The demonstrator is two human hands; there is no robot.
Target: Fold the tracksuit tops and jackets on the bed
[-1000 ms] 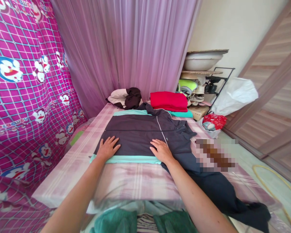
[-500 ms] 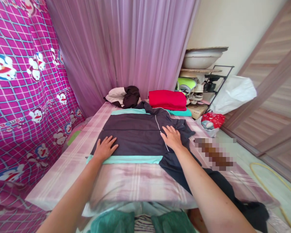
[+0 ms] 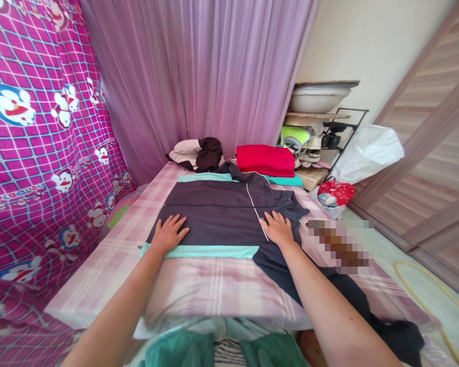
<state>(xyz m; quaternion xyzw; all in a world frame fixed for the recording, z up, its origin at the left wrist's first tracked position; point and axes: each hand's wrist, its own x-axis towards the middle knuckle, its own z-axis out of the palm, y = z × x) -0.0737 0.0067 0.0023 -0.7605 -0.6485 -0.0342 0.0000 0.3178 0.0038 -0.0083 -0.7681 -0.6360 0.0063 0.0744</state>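
Observation:
A dark zip-up jacket (image 3: 214, 224) with mint-green side strips and a white line across its chest lies spread out, its collar end to the right. My left hand (image 3: 170, 234) rests flat on the jacket near its hem, fingers spread. Close to the white line, my right hand (image 3: 277, 228) lies on the upper part with fingers apart. One dark sleeve (image 3: 283, 272) runs from under my right forearm down toward the front right corner. The far sleeve is folded near the collar and only partly visible.
A plaid-covered table (image 3: 199, 290) bears the jacket. At its back are a crumpled dark-and-white garment (image 3: 210, 153), a folded red cloth (image 3: 265, 159) and a teal cloth (image 3: 286, 181). A shoe rack (image 3: 346, 145) and white bag (image 3: 371, 150) stand right; curtains (image 3: 210, 71) hang behind.
My right hand has slid a little toward me along the jacket's upper part. My left hand stays at the hem side. The whole view has shifted slightly.

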